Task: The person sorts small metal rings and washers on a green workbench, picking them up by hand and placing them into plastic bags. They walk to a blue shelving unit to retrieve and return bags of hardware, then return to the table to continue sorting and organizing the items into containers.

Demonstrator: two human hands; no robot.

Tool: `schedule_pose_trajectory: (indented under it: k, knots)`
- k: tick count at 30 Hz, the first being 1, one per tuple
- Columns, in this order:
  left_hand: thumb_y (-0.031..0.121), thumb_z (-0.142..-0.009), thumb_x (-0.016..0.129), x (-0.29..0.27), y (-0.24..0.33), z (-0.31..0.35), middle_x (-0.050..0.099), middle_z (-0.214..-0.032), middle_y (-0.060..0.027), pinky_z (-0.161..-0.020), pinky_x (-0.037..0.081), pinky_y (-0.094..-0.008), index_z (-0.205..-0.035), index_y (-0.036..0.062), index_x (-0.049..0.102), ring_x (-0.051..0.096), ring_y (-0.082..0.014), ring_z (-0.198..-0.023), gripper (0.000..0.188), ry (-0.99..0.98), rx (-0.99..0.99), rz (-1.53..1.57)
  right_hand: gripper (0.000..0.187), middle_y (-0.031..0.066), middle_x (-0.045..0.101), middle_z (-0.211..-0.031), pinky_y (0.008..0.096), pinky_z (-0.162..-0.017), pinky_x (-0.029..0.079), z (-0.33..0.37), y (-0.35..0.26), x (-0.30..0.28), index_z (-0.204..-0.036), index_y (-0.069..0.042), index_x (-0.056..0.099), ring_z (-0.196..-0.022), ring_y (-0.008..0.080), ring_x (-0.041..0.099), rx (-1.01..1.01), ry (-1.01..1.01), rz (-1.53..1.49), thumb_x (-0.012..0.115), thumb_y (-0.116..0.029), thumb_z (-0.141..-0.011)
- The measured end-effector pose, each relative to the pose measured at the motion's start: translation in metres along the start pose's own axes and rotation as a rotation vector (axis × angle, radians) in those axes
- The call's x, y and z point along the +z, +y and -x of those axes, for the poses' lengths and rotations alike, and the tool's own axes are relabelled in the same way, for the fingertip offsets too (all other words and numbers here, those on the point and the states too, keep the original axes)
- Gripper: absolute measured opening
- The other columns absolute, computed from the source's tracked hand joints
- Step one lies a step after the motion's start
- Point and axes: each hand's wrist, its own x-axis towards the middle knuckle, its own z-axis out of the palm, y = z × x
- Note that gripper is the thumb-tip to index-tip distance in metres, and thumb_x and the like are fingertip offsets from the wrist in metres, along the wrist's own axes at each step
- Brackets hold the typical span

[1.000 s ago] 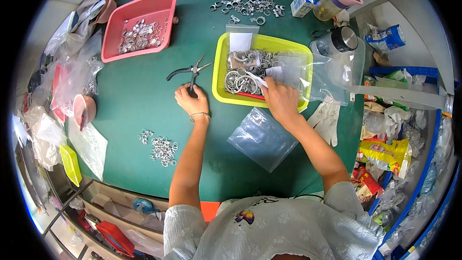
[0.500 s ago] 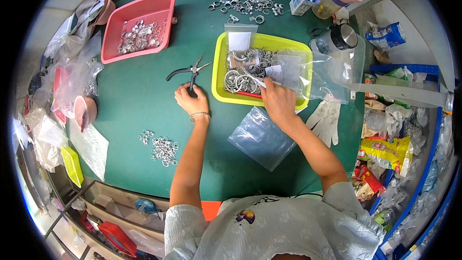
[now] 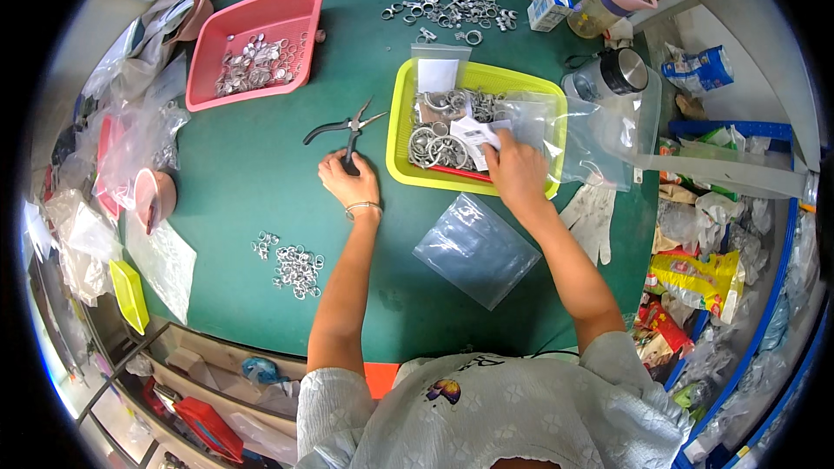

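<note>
Pliers with black handles (image 3: 354, 126) lie on the green table, jaws spread and pointing away from me. My left hand (image 3: 351, 181) rests on the tabletop with its fingers closed around one of their handles. My right hand (image 3: 519, 172) pinches a small white paper slip (image 3: 477, 136) over a yellow-green basket (image 3: 399, 135). Silver-coloured metal rings and bangles (image 3: 439, 149) fill much of that basket, with clear bags and paper labels among them. Just below the basket a flat clear plastic bag (image 3: 476, 249) lies on the table.
A pink basket (image 3: 312, 35) of metal pieces stands at the far left. Loose rings form piles at the back (image 3: 460, 10) and near left (image 3: 298, 271). A glass jar with black lid (image 3: 622, 71), a carton (image 3: 549, 7) and a white glove (image 3: 594, 221) are right.
My right hand has shifted slightly right, and the paper slip now shows more of its printed face. My left hand stays on the pliers. The whole view has shifted slightly.
</note>
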Motion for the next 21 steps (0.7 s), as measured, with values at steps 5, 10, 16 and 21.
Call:
schedule_pose_trajectory:
  k: [5,10,16,21]
  knots:
    - [0.011,-0.073,0.059,-0.001,0.004,0.000,0.049,-0.092,-0.0157,-0.079,0.037,-0.0418,-0.087,0.0013,0.055,0.046,-0.0333,-0.089,0.017,-0.012,-0.014,0.013,0.028,0.0169,0.061,-0.068,0.0454,-0.056,0.046,-0.017,0.017,-0.001,-0.096,-0.003,0.053,-0.065,0.0349,0.061,0.122,-0.072,0.066,0.059,-0.024,-0.078]
    - [0.011,-0.074,0.058,-0.001,-0.004,0.002,0.048,-0.096,-0.0144,-0.080,0.035,-0.0426,-0.090,0.0033,0.053,0.044,-0.0325,-0.093,0.018,-0.028,-0.040,0.030,0.027,0.0165,0.062,-0.070,0.0442,-0.057,0.046,-0.035,0.005,-0.004,-0.097,-0.005,0.057,-0.066,0.0341,0.061,0.072,0.062,-0.061,0.059,-0.024,-0.078]
    - [0.010,-0.074,0.058,0.000,0.001,0.000,0.048,-0.095,-0.0137,-0.080,0.034,-0.0421,-0.088,0.0025,0.053,0.044,-0.0318,-0.093,0.017,-0.041,-0.041,0.035,0.021,0.0153,0.062,-0.069,0.0421,-0.057,0.047,-0.085,-0.009,0.033,-0.085,-0.008,0.063,-0.067,0.0329,0.061,-0.039,-0.034,0.002,0.062,-0.026,-0.075]
    - [0.009,-0.073,0.058,-0.001,-0.001,0.000,0.048,-0.094,-0.0129,-0.079,0.035,-0.0416,-0.087,0.0028,0.053,0.044,-0.0314,-0.092,0.016,-0.034,-0.041,0.024,0.020,0.0136,0.062,-0.069,0.0412,-0.057,0.046,-0.088,-0.008,0.045,-0.080,-0.010,0.063,-0.068,0.0312,0.061,-0.073,-0.094,-0.080,0.066,-0.027,-0.070]
